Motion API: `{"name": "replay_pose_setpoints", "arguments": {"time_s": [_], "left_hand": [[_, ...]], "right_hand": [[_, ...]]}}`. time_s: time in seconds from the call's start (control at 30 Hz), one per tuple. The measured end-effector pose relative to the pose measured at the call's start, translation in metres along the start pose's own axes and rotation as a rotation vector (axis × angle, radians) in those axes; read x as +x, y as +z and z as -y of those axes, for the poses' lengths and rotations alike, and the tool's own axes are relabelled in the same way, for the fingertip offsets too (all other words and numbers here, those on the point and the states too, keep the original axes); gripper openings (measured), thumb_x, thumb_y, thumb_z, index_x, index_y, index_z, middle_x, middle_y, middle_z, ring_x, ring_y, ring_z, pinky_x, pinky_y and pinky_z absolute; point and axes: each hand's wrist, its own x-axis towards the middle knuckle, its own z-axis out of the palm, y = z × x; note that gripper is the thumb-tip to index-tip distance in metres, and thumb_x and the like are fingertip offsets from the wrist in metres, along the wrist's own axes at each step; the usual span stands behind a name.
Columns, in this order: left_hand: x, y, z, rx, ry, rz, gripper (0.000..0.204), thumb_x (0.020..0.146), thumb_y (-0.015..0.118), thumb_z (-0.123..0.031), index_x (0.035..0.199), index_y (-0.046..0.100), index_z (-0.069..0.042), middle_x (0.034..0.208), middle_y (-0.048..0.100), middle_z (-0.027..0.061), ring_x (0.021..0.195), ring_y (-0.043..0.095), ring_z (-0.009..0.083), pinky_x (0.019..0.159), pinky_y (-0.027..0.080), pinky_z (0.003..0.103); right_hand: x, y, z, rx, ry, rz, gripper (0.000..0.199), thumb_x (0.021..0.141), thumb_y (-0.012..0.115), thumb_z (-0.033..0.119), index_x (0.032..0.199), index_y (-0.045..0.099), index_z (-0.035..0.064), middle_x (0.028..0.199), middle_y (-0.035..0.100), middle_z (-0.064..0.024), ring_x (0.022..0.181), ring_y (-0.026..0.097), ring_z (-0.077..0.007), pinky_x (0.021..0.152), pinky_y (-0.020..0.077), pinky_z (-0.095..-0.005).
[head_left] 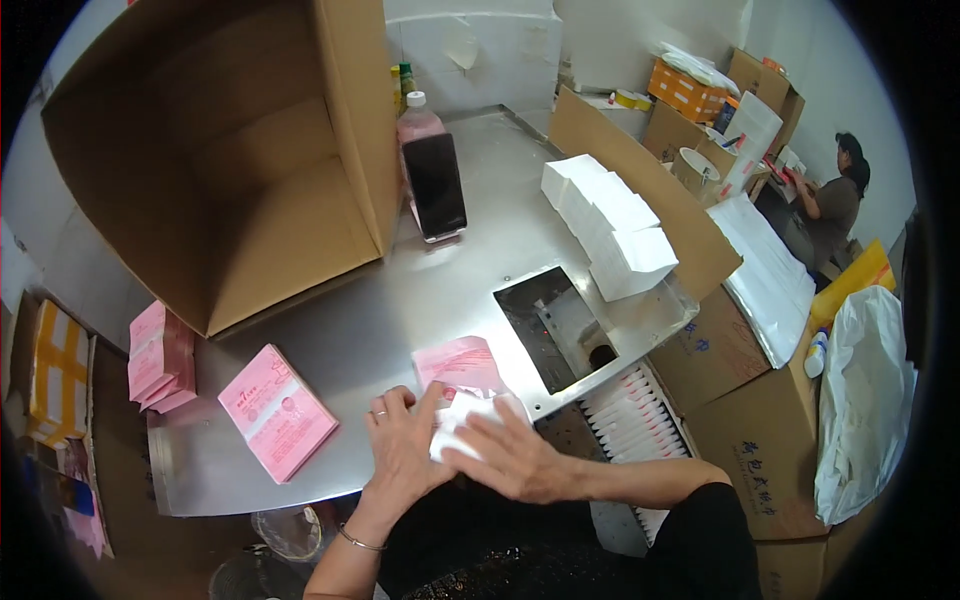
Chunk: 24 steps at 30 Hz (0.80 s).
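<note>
A pink printed plastic packet [460, 362] lies on the metal table in front of me, with a stack of white folded tissues [455, 425] at its near end. My left hand [402, 440] has its fingers bent at the packet's left edge, gripping it beside the tissues. Over the tissues' right side my right hand [518, 458] lies with fingers stretched and spread, touching them; it is slightly blurred. To the left, a pile of flat pink packets [280, 412] rests on the table. Another pink stack [160, 355] stands at the table's left edge.
A big open cardboard box [290, 240] occupies the back left. A phone [434, 188] leans on a bottle [418, 120]. White tissue stacks [610, 225] stand beyond a rectangular table opening [555, 325]. Below right, a box holds filled packets [640, 415]. A person [825, 205] sits far right.
</note>
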Motion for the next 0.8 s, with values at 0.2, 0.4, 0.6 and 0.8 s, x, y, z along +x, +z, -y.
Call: {"name": "replay_pose_setpoints", "arguments": {"time_s": [0.2,0.4,0.6,0.8], "left_hand": [[0.012,-0.005,-0.012,-0.011,0.007,-0.038,0.072,0.079,0.071,-0.01,0.146,0.046,-0.004,0.095,0.055,0.0148,0.089,0.054,0.031,0.075,0.043,0.041],[-0.02,-0.024,0.016,-0.228,0.014,-0.015,0.045,0.079,0.069,-0.002,0.123,0.063,-0.006,0.094,0.061,0.012,0.089,0.059,0.0297,0.078,0.046,0.041],[-0.064,-0.058,0.069,0.005,-0.188,-0.431,0.026,0.069,0.059,0.006,0.092,0.06,-0.006,0.107,0.058,0.0166,0.107,0.054,0.0377,0.093,0.043,0.048],[-0.089,-0.08,0.124,0.436,-0.581,-0.233,0.029,0.085,0.062,-0.004,0.113,0.057,-0.006,0.101,0.058,0.0152,0.107,0.053,0.0338,0.104,0.032,0.05]], "right_hand": [[0.041,0.059,-0.098,-0.173,0.571,0.09,0.03,0.085,0.061,0.019,0.109,0.063,0.0016,0.124,0.06,-0.0192,0.122,0.054,-0.039,0.105,0.0259,-0.0742],[-0.008,-0.004,-0.139,-0.122,1.042,0.255,0.023,0.093,0.053,0.014,0.094,0.068,-0.0027,0.088,0.068,-0.0252,0.086,0.069,-0.0421,0.076,0.0555,-0.0497],[-0.014,-0.072,-0.119,-0.4,0.696,-0.175,0.016,0.089,0.061,0.017,0.083,0.067,0.0034,0.08,0.066,-0.0146,0.075,0.064,-0.0372,0.067,0.0501,-0.0481],[-0.033,-0.109,-0.176,-0.9,0.763,-0.189,0.017,0.089,0.065,0.02,0.087,0.073,0.0045,0.083,0.064,-0.0119,0.089,0.06,-0.0292,0.081,0.0433,-0.0453]]}}
